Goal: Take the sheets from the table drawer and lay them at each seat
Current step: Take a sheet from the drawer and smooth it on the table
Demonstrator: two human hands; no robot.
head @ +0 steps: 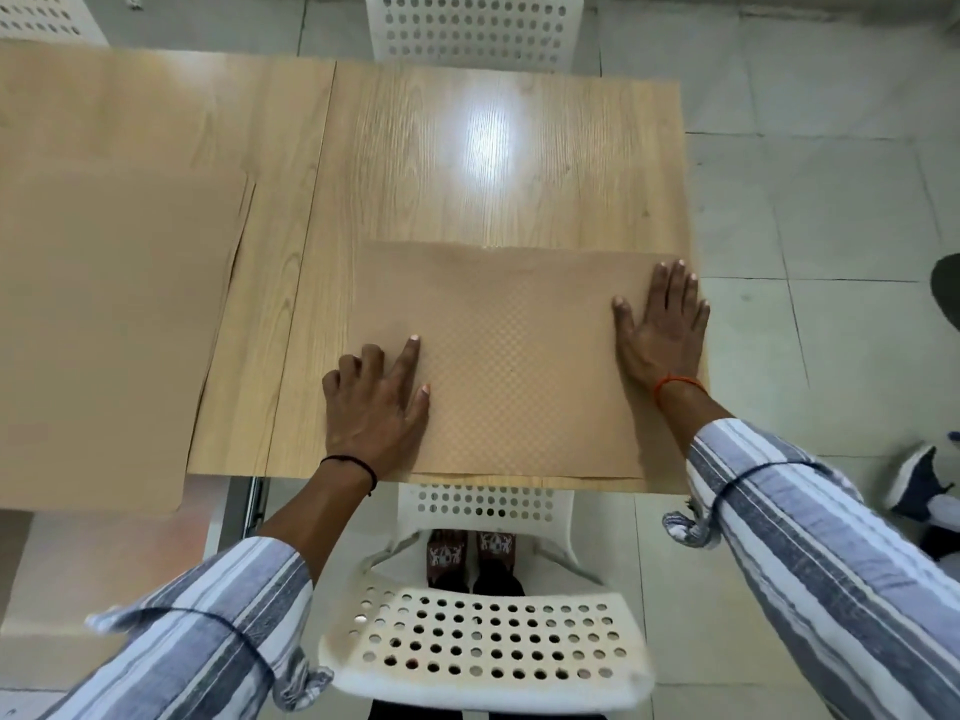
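A tan, checker-textured rectangular sheet [519,366] lies flat on the light wood-grain bench [467,163] in the lower centre of the frame, its near edge along the bench's near edge. The left hand [376,402] presses its lower left part, forefinger and thumb extended, other fingers curled. The right hand [662,324] lies spread flat on its right edge. A white perforated plastic chair [488,646] stands below. A plain tan sheet [104,330] fills the left side.

Canteen-like room: wooden table [426,163], perforated chairs [483,652].
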